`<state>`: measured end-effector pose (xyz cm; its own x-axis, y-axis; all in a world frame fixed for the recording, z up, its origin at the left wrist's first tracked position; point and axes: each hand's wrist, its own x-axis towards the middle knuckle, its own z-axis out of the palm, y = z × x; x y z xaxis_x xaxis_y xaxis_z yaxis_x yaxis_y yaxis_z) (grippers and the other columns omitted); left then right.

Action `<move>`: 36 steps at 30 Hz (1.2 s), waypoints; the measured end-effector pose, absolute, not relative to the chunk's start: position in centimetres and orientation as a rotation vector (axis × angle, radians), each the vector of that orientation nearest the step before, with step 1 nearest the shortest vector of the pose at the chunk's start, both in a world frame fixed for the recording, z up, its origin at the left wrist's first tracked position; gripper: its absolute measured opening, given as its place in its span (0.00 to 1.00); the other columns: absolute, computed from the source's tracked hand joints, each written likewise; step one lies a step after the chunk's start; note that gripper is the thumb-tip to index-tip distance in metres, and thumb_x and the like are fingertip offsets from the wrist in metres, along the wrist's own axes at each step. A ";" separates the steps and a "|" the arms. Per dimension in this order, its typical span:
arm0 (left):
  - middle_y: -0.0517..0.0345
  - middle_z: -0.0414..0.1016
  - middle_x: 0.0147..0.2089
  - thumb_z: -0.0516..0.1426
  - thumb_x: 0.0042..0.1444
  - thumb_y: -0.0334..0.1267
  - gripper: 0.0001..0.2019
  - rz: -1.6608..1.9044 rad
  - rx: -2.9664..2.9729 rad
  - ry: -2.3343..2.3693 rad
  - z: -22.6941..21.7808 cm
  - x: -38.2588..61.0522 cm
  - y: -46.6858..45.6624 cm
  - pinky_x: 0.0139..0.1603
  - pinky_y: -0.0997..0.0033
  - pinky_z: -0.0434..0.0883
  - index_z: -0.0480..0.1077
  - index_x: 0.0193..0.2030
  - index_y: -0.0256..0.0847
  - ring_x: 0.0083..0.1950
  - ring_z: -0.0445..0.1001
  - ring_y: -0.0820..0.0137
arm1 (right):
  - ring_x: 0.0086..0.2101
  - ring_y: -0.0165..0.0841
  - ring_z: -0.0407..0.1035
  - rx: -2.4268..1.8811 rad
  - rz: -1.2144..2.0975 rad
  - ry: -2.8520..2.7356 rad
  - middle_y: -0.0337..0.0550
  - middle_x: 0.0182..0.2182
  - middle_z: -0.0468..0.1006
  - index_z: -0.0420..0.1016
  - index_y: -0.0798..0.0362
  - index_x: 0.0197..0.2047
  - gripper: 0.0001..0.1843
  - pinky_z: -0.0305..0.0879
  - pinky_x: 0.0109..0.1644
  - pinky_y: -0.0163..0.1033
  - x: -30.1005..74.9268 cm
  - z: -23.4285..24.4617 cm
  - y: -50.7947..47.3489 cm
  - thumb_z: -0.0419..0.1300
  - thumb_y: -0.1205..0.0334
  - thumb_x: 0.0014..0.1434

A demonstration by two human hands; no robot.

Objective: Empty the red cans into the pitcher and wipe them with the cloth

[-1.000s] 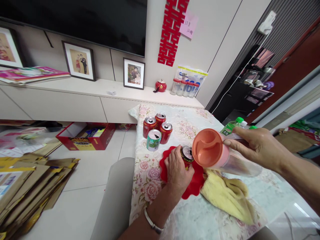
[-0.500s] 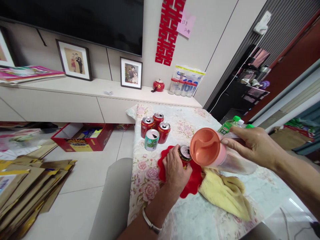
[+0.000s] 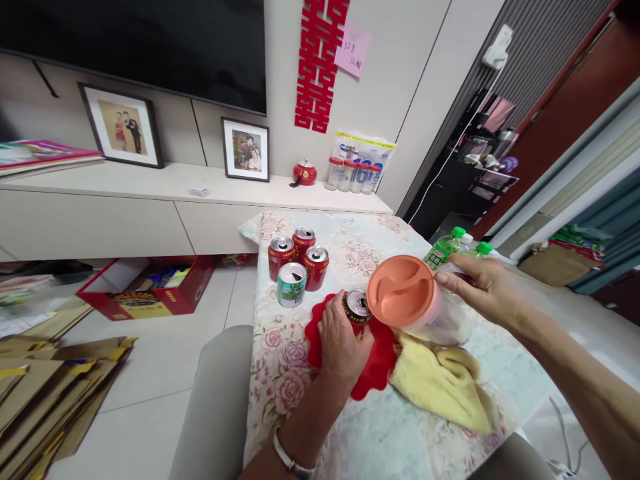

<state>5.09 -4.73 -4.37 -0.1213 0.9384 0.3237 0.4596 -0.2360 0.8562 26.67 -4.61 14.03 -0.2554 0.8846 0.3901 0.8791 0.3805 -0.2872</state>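
My left hand [image 3: 343,337] is wrapped round a dark-topped red can [image 3: 357,307], which stands upright on a red scalloped mat [image 3: 373,373]. In my right hand [image 3: 480,290] is the handle of a clear pitcher [image 3: 445,323] with an orange lid [image 3: 401,291]. The pitcher is tilted well over to the left, its lid close beside the can's top. Whether liquid runs out cannot be made out. A yellow cloth [image 3: 440,383] lies below the pitcher. Left of the mat stand several opened cans, a green one [image 3: 291,285] in front of red ones [image 3: 317,268].
Green-capped bottles [image 3: 447,248] stand behind my right hand. A flowered tablecloth [image 3: 280,340] covers the table. Beyond it, the white cabinet [image 3: 220,200] bears framed photos and lidded jars [image 3: 353,175]. Flattened cardboard [image 3: 55,393] and a red box [image 3: 150,287] are on the floor at left.
The whole view has shifted slightly, so the table and both hands appear further left. My grip on the can and the pitcher is the same, and the pitcher stays tilted at the can.
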 end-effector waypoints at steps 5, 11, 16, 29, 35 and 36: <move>0.36 0.75 0.62 0.61 0.46 0.28 0.37 1.351 1.661 1.568 -4.5 5.1 -4.7 0.65 0.39 0.71 0.61 0.66 0.37 0.66 0.72 0.42 | 0.23 0.27 0.52 -1.468 0.347 -1.794 0.33 0.19 0.58 0.65 0.51 0.20 0.33 0.44 0.26 0.37 27.7 12.5 -4.1 0.68 0.33 0.58; 0.34 0.75 0.62 0.61 0.46 0.29 0.36 1.362 1.648 1.548 -4.2 4.8 -4.6 0.63 0.37 0.72 0.61 0.65 0.35 0.65 0.74 0.41 | 0.22 0.27 0.49 -1.338 0.429 -1.492 0.32 0.19 0.55 0.64 0.50 0.20 0.31 0.45 0.25 0.38 29.3 10.6 -2.7 0.70 0.35 0.56; 0.33 0.75 0.62 0.60 0.46 0.30 0.36 1.365 1.650 1.523 -4.6 4.6 -4.4 0.65 0.37 0.72 0.61 0.65 0.35 0.66 0.74 0.42 | 0.19 0.25 0.46 -1.207 0.471 -1.249 0.28 0.17 0.50 0.57 0.49 0.18 0.33 0.45 0.23 0.36 29.3 8.4 -1.3 0.72 0.38 0.53; 0.37 0.75 0.63 0.60 0.47 0.30 0.35 1.354 1.582 1.534 -4.6 4.6 -4.7 0.66 0.39 0.71 0.61 0.65 0.38 0.67 0.73 0.44 | 0.18 0.23 0.41 -1.038 0.448 -0.927 0.25 0.16 0.48 0.55 0.47 0.20 0.32 0.42 0.21 0.34 28.8 2.8 1.2 0.70 0.40 0.54; 0.39 0.75 0.63 0.60 0.46 0.30 0.35 1.353 1.558 1.523 -4.7 4.5 -4.7 0.68 0.41 0.70 0.62 0.65 0.40 0.67 0.73 0.46 | 0.19 0.25 0.44 -1.076 0.451 -0.908 0.26 0.18 0.50 0.56 0.47 0.21 0.29 0.46 0.22 0.34 29.1 2.4 0.6 0.70 0.41 0.54; 0.39 0.75 0.63 0.60 0.47 0.30 0.35 1.349 1.552 1.521 -4.7 4.4 -4.7 0.68 0.40 0.70 0.62 0.65 0.40 0.68 0.73 0.46 | 0.19 0.25 0.45 -1.086 0.451 -0.912 0.27 0.18 0.52 0.57 0.47 0.21 0.29 0.46 0.23 0.34 29.2 2.3 0.4 0.70 0.41 0.54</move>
<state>4.44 -4.66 -4.66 -0.1588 0.9527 0.2592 0.3709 -0.1857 0.9099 29.21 0.43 2.33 0.5715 0.7122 0.4077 0.1085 0.4269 -0.8978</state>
